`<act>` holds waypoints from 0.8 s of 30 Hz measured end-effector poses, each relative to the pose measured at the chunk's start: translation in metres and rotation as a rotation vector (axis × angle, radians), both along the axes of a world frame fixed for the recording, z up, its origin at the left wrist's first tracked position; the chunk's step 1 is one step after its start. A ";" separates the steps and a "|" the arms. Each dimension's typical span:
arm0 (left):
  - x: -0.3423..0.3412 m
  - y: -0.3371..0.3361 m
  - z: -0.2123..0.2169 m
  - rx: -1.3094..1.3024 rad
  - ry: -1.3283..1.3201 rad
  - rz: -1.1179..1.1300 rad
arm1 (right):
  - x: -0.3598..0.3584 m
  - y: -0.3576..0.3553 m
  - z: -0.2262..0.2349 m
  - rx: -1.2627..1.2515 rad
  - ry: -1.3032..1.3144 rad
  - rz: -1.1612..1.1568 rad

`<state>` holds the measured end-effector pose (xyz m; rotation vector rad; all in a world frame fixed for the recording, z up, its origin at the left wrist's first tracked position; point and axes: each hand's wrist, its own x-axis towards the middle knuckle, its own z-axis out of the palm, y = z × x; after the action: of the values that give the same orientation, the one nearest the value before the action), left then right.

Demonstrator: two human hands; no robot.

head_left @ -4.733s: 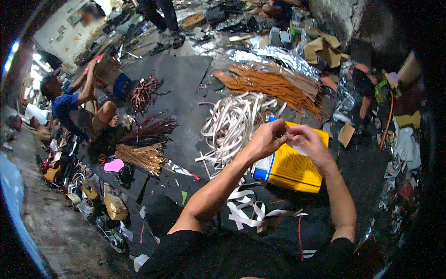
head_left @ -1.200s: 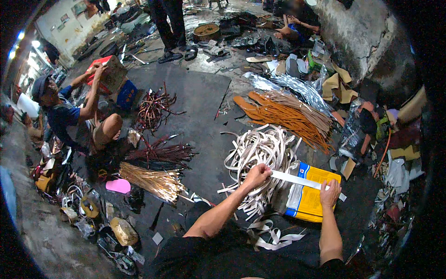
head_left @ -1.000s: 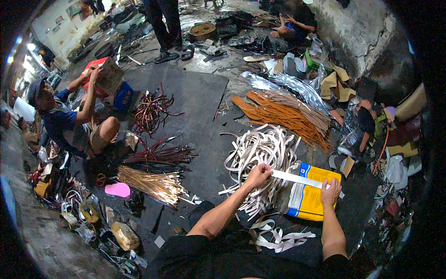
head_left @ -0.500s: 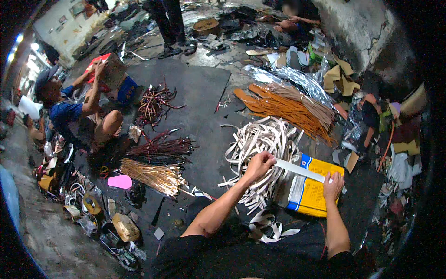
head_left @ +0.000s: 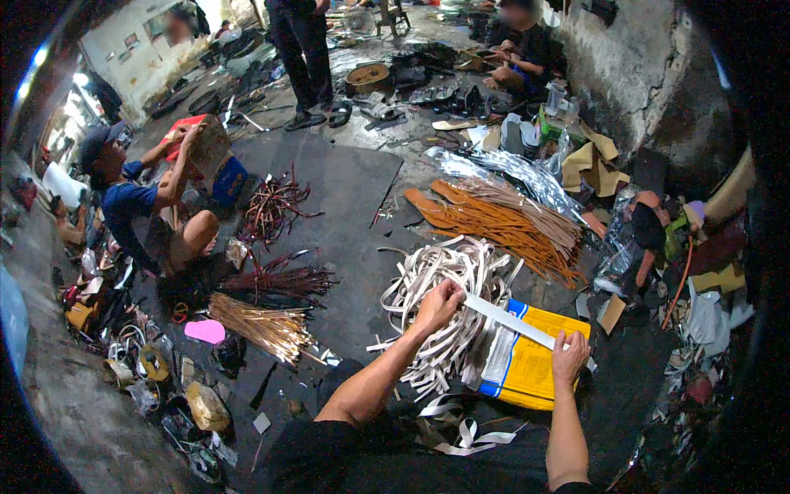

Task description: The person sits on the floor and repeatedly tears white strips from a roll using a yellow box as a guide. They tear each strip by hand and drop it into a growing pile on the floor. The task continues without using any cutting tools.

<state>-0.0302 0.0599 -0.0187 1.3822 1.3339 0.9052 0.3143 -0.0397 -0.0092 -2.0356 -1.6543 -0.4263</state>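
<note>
A flat white strip (head_left: 512, 321) is stretched between my two hands, sloping down to the right. My left hand (head_left: 440, 306) pinches its left end, above a tangled heap of off-white straps (head_left: 405, 284). At the other end, my right hand (head_left: 569, 361) is closed on the strip, over the right side of a yellow and blue package (head_left: 527, 375). A few loose loops of white strap (head_left: 469, 440) lie closer to my body.
Beyond the heap lie orange-brown strips (head_left: 485, 226) and silvery strips (head_left: 527, 174). Gold strips (head_left: 259, 328) and dark red strips (head_left: 280, 282) lie to the left. A seated person (head_left: 136, 202) holds a red and blue box (head_left: 216, 156). Scraps pile along both sides.
The whole view has tilted up a little. Both hands keep hold of the strip, which stays taut between them.
</note>
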 end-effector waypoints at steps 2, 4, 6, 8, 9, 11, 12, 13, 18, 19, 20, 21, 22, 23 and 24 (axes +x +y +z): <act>0.003 0.002 -0.002 -0.009 -0.022 0.022 | 0.000 0.000 0.001 -0.020 0.027 -0.010; 0.006 -0.001 0.004 0.001 0.022 0.036 | 0.002 -0.002 0.001 -0.023 0.042 -0.022; 0.006 -0.004 0.014 0.001 0.021 0.043 | 0.002 -0.002 0.003 -0.002 0.046 -0.021; 0.006 -0.005 0.020 -0.012 0.018 0.036 | 0.001 -0.002 0.005 -0.001 0.059 -0.020; 0.006 -0.005 0.023 -0.016 0.017 0.033 | 0.001 -0.002 0.005 0.002 0.066 -0.020; 0.004 -0.001 0.013 0.002 -0.015 0.006 | 0.004 -0.001 0.002 0.019 0.070 -0.012; 0.004 0.001 0.003 0.021 -0.046 -0.007 | 0.005 -0.003 0.002 0.025 0.062 -0.010; 0.004 0.004 -0.006 0.039 -0.076 -0.020 | 0.005 0.003 0.001 0.038 0.070 -0.002; -0.002 0.002 -0.009 -0.026 -0.152 -0.065 | 0.002 0.002 0.005 0.006 0.093 -0.021; -0.002 0.000 0.001 -0.042 -0.142 -0.076 | 0.005 -0.001 0.003 0.011 0.087 -0.034; -0.004 -0.002 0.008 -0.055 -0.129 -0.074 | 0.004 -0.001 0.004 0.011 0.091 -0.022; -0.005 -0.004 0.013 -0.036 -0.094 -0.065 | 0.004 -0.002 0.004 0.010 0.095 -0.010; -0.006 -0.006 0.017 -0.018 -0.059 -0.057 | 0.004 -0.001 0.004 0.009 0.097 0.000; -0.007 -0.009 0.018 -0.003 -0.026 -0.049 | 0.003 -0.002 0.004 0.018 0.091 0.008; -0.008 -0.007 0.015 0.006 0.010 -0.044 | 0.003 0.000 0.003 0.026 0.085 0.014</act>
<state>-0.0382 0.0534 -0.0035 1.4167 1.3043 0.8748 0.3171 -0.0401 -0.0064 -1.9939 -1.6041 -0.3500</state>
